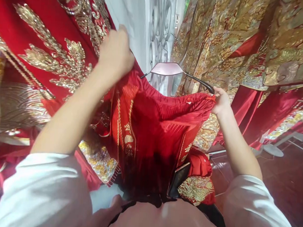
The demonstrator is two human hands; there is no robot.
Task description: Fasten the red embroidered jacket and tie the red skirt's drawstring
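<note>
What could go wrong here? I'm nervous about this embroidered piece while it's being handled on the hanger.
The right hand pinches the red garment at the tip of the hanger; a tug there might strain the gathered edge or slip it off. The left hand grips the other side right against the gold-embroidered red robe, so threads could snag. The garment's lower part hangs close to a dark phone-like object and might catch on it.

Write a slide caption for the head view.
Left hand and right hand grip a red skirt's waistband beneath a hanger.
</note>
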